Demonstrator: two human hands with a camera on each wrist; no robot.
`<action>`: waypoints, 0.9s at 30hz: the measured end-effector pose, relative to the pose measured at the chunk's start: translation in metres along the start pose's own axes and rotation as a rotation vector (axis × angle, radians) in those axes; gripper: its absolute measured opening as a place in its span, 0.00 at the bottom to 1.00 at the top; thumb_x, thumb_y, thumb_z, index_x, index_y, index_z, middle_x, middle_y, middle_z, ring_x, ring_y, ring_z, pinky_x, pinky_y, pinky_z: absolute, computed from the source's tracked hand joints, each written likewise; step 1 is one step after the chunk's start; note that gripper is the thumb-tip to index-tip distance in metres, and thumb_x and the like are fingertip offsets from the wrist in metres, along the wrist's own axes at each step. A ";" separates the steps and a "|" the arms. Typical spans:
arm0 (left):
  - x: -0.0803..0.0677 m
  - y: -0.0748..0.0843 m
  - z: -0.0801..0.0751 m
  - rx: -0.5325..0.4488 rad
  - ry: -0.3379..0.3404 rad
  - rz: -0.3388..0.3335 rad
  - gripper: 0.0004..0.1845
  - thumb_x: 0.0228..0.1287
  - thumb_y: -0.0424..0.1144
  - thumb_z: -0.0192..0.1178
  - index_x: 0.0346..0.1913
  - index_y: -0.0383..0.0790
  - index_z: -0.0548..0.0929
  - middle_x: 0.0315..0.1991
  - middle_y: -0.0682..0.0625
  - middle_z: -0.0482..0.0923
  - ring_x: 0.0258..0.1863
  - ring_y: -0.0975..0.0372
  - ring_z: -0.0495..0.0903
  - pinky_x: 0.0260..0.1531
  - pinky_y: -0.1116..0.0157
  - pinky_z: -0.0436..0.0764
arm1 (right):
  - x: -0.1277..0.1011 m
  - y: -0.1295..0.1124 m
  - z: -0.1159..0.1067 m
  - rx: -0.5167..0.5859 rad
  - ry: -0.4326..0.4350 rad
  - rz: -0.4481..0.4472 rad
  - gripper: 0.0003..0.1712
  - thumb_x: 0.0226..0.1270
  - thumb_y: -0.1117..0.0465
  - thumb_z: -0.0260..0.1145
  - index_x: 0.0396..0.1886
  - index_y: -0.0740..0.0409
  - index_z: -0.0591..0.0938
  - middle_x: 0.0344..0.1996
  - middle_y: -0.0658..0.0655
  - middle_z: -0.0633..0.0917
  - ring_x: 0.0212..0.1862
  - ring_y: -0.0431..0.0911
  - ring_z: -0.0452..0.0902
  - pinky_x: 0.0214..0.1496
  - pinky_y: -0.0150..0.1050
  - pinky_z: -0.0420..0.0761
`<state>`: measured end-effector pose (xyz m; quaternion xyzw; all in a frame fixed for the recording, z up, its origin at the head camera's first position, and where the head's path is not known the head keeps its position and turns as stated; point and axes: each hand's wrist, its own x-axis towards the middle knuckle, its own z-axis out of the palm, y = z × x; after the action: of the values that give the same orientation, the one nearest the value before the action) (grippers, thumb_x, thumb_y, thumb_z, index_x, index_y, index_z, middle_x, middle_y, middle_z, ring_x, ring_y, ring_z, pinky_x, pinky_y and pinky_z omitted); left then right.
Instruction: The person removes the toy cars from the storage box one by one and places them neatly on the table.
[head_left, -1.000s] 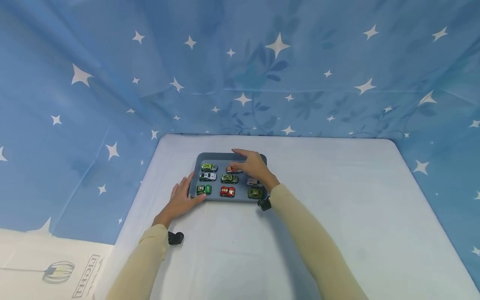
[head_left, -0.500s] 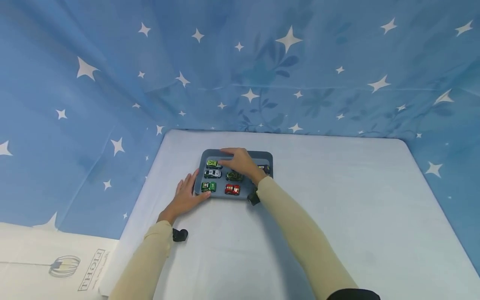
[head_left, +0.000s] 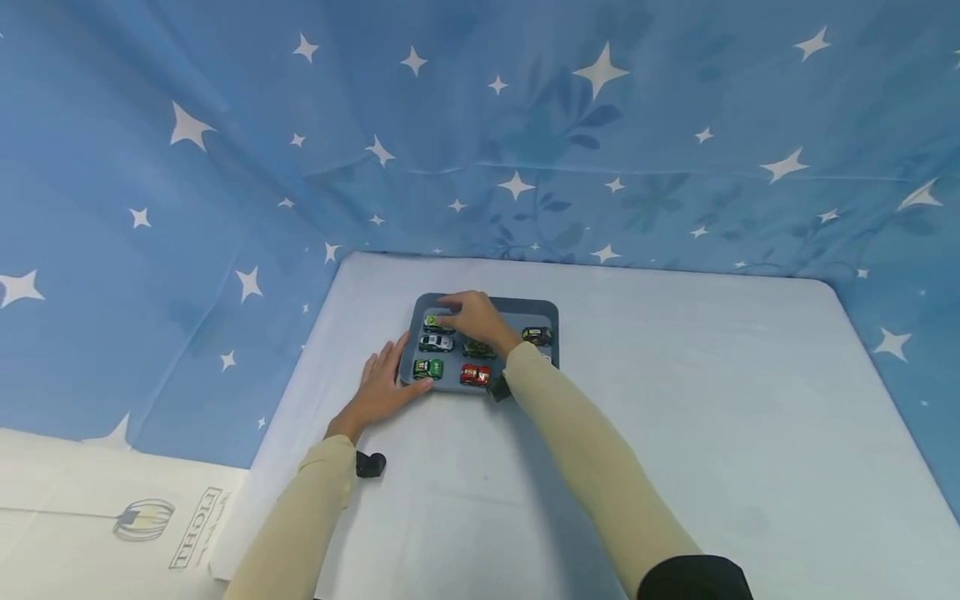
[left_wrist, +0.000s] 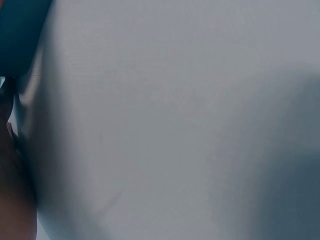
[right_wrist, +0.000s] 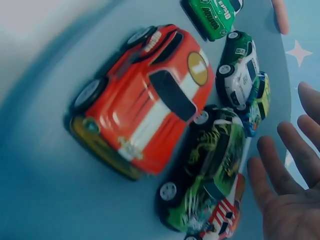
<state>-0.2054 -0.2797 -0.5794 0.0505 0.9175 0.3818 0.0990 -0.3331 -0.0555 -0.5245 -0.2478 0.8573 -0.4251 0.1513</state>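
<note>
A grey-blue tray [head_left: 525, 305] holds several small toy cars. My left hand [head_left: 380, 396] rests along the tray's left side, fingers straight, thumb at the front edge. Over the back left of the tray, my right hand [head_left: 482, 321] has its thumb close to a yellow-green toy car [head_left: 433, 323]. In the right wrist view its fingers are spread and grip nothing visible. Nearby are a white car [head_left: 436, 343], a green car [head_left: 428, 369], a red car [right_wrist: 155, 95] and a camouflage car [right_wrist: 210, 165]. An orange-striped car [right_wrist: 225, 217] is partly hidden.
A dark car [head_left: 536, 336] sits at the tray's back right; my right forearm hides the front right. The tray stands on a white-covered table [head_left: 712, 400]. A blue star-patterned curtain [head_left: 450, 125] borders it behind. The left wrist view shows mostly table cover [left_wrist: 150, 125].
My right hand has moved left from above the orange car to the yellow-green car, uncovering the dark car at the back right. My left hand stays at the tray; the head view has shifted slightly.
</note>
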 end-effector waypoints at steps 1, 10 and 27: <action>0.001 0.001 0.000 0.003 0.002 0.000 0.61 0.67 0.72 0.64 0.90 0.51 0.41 0.87 0.35 0.43 0.86 0.42 0.36 0.80 0.43 0.29 | 0.001 0.001 0.001 0.005 -0.002 0.003 0.28 0.78 0.57 0.72 0.73 0.60 0.81 0.68 0.60 0.83 0.67 0.55 0.79 0.68 0.50 0.80; 0.003 0.002 0.003 0.008 0.011 0.015 0.62 0.65 0.75 0.63 0.90 0.52 0.42 0.87 0.35 0.44 0.86 0.42 0.37 0.80 0.42 0.30 | 0.010 0.006 0.009 0.038 -0.016 0.010 0.27 0.78 0.59 0.72 0.71 0.63 0.82 0.65 0.61 0.85 0.66 0.54 0.80 0.68 0.49 0.80; 0.001 0.000 -0.001 0.011 0.008 0.001 0.61 0.67 0.73 0.64 0.90 0.52 0.42 0.86 0.34 0.44 0.85 0.41 0.38 0.81 0.42 0.31 | 0.027 0.010 0.022 -0.074 -0.024 0.010 0.22 0.73 0.68 0.74 0.65 0.60 0.86 0.63 0.59 0.86 0.69 0.53 0.78 0.73 0.46 0.76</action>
<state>-0.2068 -0.2802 -0.5787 0.0500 0.9200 0.3771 0.0949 -0.3477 -0.0797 -0.5470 -0.2543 0.8718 -0.3891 0.1544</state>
